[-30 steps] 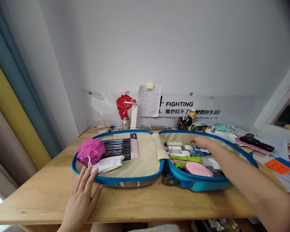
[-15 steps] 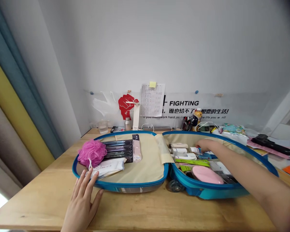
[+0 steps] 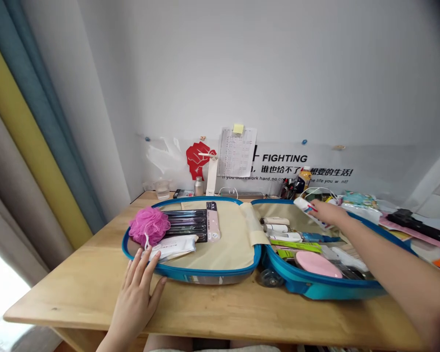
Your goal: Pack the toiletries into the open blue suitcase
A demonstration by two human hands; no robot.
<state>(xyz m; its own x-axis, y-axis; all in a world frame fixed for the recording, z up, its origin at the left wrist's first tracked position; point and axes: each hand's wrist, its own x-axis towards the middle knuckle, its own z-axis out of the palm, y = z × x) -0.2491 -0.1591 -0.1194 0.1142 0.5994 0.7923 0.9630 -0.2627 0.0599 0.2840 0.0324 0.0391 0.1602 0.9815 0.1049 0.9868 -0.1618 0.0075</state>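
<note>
A blue suitcase (image 3: 220, 275) lies unfolded on the wooden table, both halves facing up. Raised above its right half, my right hand (image 3: 324, 215) grips a white toothpaste tube (image 3: 303, 205) with red and blue print. My left hand (image 3: 141, 283) rests with fingers spread at the left half's front rim, close to a white packet (image 3: 176, 246). In that half are also a pink bath puff (image 3: 150, 226) and a pack of toothbrushes (image 3: 187, 225). Under my right hand the other half holds several small bottles (image 3: 276, 228), green packets (image 3: 295, 246) and a pink oval case (image 3: 318, 264).
Along the wall stand a glass of water (image 3: 163, 189), a white lamp (image 3: 211, 178), a small metallic bottle (image 3: 198, 187) and a yellow-capped bottle (image 3: 304, 179). A black object (image 3: 418, 224) and papers lie at the right. A curtain (image 3: 40, 146) hangs at the left.
My right hand has risen out of the suitcase's right half with the toothpaste tube. My left hand stays by the front rim. The view has shifted slightly left.
</note>
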